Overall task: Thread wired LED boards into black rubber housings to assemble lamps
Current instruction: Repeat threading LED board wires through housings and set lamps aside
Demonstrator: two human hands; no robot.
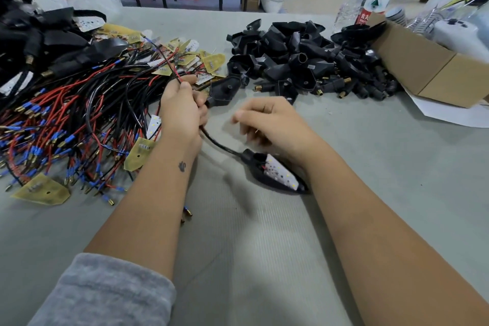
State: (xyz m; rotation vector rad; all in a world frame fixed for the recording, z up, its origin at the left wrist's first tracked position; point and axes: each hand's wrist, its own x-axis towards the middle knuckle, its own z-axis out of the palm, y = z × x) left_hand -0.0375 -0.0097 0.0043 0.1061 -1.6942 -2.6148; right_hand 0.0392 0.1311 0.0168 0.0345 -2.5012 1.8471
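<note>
While the left hand (182, 111) grips wires (176, 74), the right hand (267, 124) hovers loosely curled, empty.

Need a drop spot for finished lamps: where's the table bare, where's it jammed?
Bare: grey table between the forearms, and the near-right stretch below the cardboard box. Narrow lane between the wired-board pile and the housing pile. Crowded: far left, far right, around the left hand.

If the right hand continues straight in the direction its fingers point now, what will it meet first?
The right hand points leftward, so it would probably first meet the left hand, which grips a black housing and wires. Depth is unclear.
</note>
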